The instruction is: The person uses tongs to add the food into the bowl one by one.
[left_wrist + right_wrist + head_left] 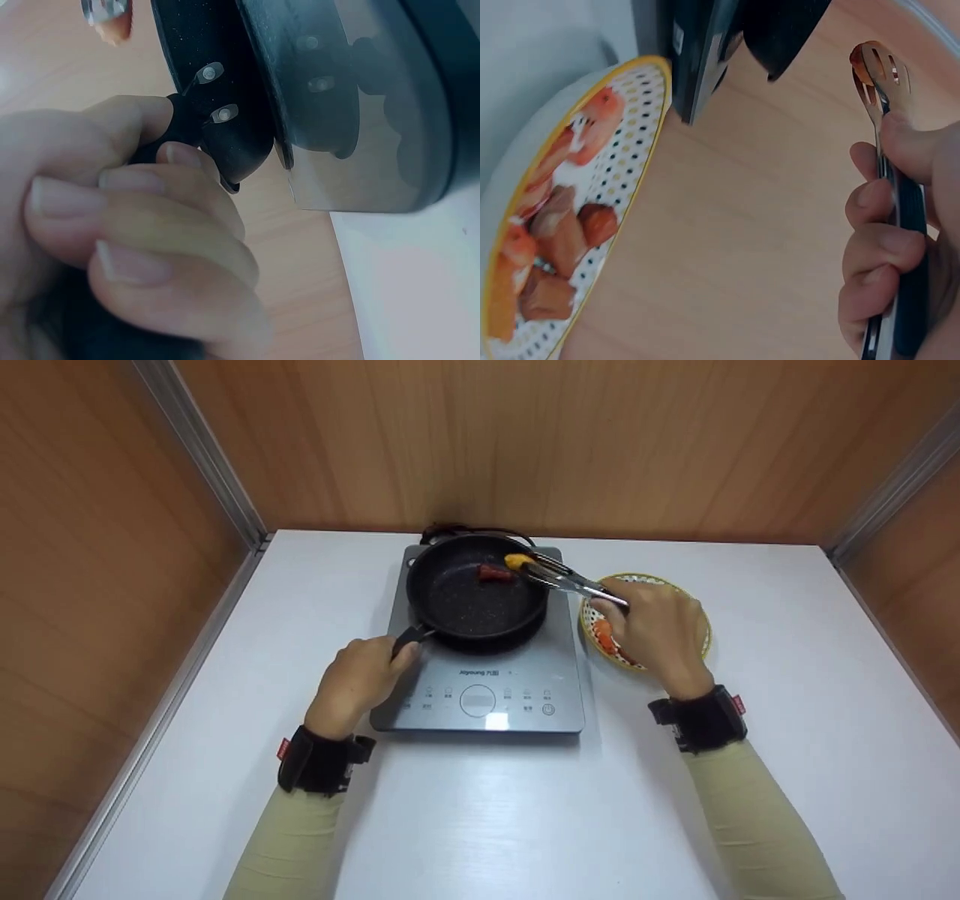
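Note:
My left hand (360,679) grips the black handle (411,639) of a dark frying pan (472,611) on an induction cooktop (420,712). In the left wrist view, its fingers curl round the handle, close to two rivets. Metal tongs (561,577) with dark grips are held in my right hand (656,626), thumb along one arm. Between the tong tips, a yellow-orange food piece (516,561) is pinched above the pan's right side. A dark red food piece (495,574) lies inside the pan.
Right of the cooktop, partly under my right hand, stands a yellow-rimmed dotted plate (646,577). Several reddish and brown food pieces (559,232) lie on it. Behind the pan runs a black cord (495,529), near the wooden back wall (525,450). A white tabletop (480,817) extends around.

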A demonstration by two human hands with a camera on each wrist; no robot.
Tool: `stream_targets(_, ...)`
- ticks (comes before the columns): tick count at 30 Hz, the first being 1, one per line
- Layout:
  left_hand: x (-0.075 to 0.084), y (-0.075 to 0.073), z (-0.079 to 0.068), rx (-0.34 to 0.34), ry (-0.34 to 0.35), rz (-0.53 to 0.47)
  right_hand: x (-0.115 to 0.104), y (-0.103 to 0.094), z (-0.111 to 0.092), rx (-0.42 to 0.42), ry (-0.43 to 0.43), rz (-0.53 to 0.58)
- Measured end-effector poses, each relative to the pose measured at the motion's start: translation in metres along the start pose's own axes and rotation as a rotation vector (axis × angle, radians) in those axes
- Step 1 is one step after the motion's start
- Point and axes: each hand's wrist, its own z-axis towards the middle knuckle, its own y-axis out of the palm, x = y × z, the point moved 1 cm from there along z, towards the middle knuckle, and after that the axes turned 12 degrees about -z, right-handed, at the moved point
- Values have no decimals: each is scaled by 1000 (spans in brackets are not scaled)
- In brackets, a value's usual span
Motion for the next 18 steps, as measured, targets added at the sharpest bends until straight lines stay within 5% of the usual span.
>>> stream_targets(18, 0, 1, -1, 20, 3, -3, -79, 37, 63, -137, -59, -178)
